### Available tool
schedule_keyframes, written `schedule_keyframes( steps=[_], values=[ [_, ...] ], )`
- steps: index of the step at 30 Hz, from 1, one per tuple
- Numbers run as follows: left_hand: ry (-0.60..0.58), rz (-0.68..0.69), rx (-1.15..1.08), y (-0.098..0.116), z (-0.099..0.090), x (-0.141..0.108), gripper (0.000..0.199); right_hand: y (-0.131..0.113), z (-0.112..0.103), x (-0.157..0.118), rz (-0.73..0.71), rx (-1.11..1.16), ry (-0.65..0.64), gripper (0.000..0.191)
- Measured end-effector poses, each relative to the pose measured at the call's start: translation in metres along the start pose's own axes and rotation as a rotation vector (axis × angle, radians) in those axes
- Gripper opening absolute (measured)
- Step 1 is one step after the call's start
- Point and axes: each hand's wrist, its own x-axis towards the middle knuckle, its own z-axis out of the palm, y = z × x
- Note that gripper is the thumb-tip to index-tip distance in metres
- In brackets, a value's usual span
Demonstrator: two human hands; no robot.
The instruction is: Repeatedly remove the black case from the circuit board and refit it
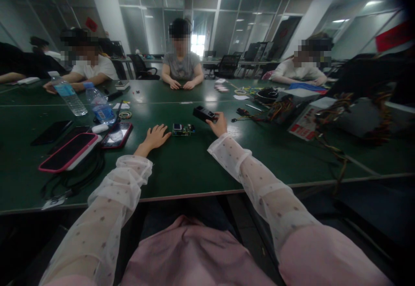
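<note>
My right hand [219, 125] grips the near end of a small black rectangular box [204, 114], tilted just above the green table [194, 165]. What the box is I cannot tell. A small green circuit board [183, 130] with a silver square part lies flat on the table, between my hands and a little left of the box. Resting palm down, my left hand [156, 138] has its fingers spread, their tips close to the board's left end. It holds nothing.
Left of my hands lie phones [117, 135], one in a pink-rimmed case [71, 151], with cables. Two water bottles [100, 103] stand behind them. Power supply boxes with wire bundles [282, 106] crowd the right. Across the table sits a person in grey [182, 63], with others either side.
</note>
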Motion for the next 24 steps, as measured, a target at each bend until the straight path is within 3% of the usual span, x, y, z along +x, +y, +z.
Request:
schedule_keyframes(
  steps=[3,10,13,19,24],
  values=[
    [-0.005,-0.002,-0.005,0.000,0.000,0.000,0.066,0.001,-0.004,-0.004,0.111,-0.093,0.094,0.053],
    [0.001,-0.016,0.004,0.001,0.002,0.001,0.058,0.001,-0.008,-0.008,0.254,-0.176,0.094,0.050],
    [0.006,-0.011,0.007,0.001,0.002,0.001,0.058,0.001,-0.006,-0.010,0.270,-0.175,0.080,0.054],
    [0.012,-0.006,-0.006,0.000,0.003,0.000,0.059,-0.005,-0.004,-0.011,0.303,-0.195,0.119,0.078],
    [0.004,-0.008,-0.008,0.000,0.002,0.000,0.060,-0.006,-0.005,-0.011,0.310,-0.183,0.115,0.077]
  ],
)
